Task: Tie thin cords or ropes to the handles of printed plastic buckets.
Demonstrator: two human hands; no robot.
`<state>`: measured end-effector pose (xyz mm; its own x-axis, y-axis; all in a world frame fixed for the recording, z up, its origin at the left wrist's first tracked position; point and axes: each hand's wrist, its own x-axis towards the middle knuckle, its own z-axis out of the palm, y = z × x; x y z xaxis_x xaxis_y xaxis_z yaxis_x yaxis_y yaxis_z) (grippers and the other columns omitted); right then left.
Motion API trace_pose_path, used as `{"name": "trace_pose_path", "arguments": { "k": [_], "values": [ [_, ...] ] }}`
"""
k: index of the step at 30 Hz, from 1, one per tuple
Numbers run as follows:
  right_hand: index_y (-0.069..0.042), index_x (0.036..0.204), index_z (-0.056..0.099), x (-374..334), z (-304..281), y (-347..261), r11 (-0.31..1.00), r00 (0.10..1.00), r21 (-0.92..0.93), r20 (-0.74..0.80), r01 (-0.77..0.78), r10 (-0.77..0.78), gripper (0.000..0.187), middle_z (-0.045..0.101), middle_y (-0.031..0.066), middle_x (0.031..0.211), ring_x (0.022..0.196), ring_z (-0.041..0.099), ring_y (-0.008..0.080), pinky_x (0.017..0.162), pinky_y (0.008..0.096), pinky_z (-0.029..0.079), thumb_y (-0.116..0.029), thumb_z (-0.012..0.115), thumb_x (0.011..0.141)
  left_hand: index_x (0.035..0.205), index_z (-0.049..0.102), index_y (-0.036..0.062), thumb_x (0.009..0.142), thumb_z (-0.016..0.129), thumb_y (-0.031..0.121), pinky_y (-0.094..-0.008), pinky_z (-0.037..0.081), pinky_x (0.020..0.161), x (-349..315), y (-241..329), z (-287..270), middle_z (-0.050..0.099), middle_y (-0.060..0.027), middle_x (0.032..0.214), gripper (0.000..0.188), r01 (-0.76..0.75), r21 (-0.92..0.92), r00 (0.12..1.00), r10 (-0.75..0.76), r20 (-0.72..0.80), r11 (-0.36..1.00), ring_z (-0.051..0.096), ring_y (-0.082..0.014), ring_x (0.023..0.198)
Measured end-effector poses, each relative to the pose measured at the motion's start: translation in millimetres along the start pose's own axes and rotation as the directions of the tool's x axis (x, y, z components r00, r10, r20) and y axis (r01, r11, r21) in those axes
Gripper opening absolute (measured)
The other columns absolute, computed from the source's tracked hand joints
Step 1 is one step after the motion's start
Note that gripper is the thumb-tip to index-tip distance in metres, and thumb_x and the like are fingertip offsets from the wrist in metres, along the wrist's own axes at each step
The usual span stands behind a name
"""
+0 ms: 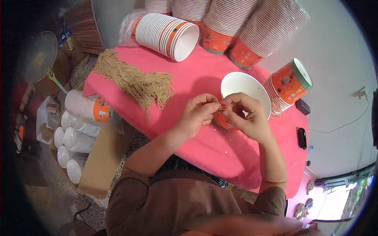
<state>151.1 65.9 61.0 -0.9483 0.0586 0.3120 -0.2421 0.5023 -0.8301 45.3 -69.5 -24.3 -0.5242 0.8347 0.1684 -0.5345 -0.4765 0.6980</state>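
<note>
In the middle of the pink-covered table, an orange paper bucket (246, 84) is tilted, with its white inside showing. My left hand (195, 114) is closed in a pinch at the bucket's near-left side. My right hand (250, 118) pinches close beside it, its fingertips almost meeting those of the left. Between the fingertips shows a short bit of thin tan cord (222, 109), partly hidden by the fingers. To the left lies a loose bundle of tan cords (136, 80).
Tall stacks of paper buckets (226, 23) stand at the back, one stack (165, 35) lying sideways. Upturned buckets (290, 80) with cords sit at right, near a black object (302, 138). On the floor at left, a cardboard box (100, 165) holds wrapped buckets, near a fan (41, 57).
</note>
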Motion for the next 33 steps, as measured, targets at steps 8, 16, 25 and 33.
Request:
{"name": "trace_pose_path", "arguments": {
  "k": [8,16,25,33],
  "values": [
    [0.001,0.092,0.064,1.1,3.5,6.3,0.944,0.985,-0.295,-0.040,0.147,-0.166,0.011,0.064,0.0078,0.079,0.066,0.062,0.0129,0.057,0.0253,0.049,0.003,0.064,0.081,0.094,0.059,0.0090,0.090,0.060,0.015,-0.0178,0.028,0.045,0.1,-0.8,-5.0,0.045,0.0071,0.066,0.007,0.085,-0.119,0.996,-0.081,0.038,0.989,0.036,-0.0022,0.052],
    [0.000,0.090,0.065,0.8,2.9,4.5,0.971,0.995,-0.229,-0.055,0.074,-0.089,0.011,0.065,0.0108,0.078,0.065,0.064,0.0184,0.058,0.0285,0.050,0.000,0.066,0.079,0.096,0.061,0.0064,0.092,0.059,0.014,-0.0182,0.029,0.046,-2.6,-5.5,-4.5,0.049,0.0058,0.066,0.009,-0.014,-0.016,1.000,0.014,-0.025,1.000,0.038,-0.0018,0.053],
    [0.002,0.088,0.063,4.8,-3.9,8.7,0.983,0.989,-0.174,-0.127,0.055,-0.078,0.005,0.066,0.0079,0.078,0.067,0.062,0.0114,0.059,0.0247,0.049,-0.001,0.063,0.085,0.100,0.063,0.0033,0.094,0.058,0.013,-0.0182,0.028,0.045,-0.7,-2.8,-1.9,0.052,0.0056,0.070,0.012,-0.069,0.170,0.997,0.072,-0.013,0.983,0.038,-0.0008,0.053],
    [0.003,0.092,0.061,3.9,-6.4,12.9,1.000,0.989,0.009,-0.151,-0.012,0.014,0.005,0.064,0.0012,0.078,0.070,0.057,0.0047,0.060,0.0195,0.046,-0.001,0.060,0.089,0.099,0.063,0.0018,0.093,0.058,0.012,-0.0180,0.029,0.045,1.4,-4.1,0.0,0.052,0.0051,0.071,0.013,-0.103,0.275,0.993,0.114,-0.023,0.956,0.038,-0.0010,0.053]
  ]
}}
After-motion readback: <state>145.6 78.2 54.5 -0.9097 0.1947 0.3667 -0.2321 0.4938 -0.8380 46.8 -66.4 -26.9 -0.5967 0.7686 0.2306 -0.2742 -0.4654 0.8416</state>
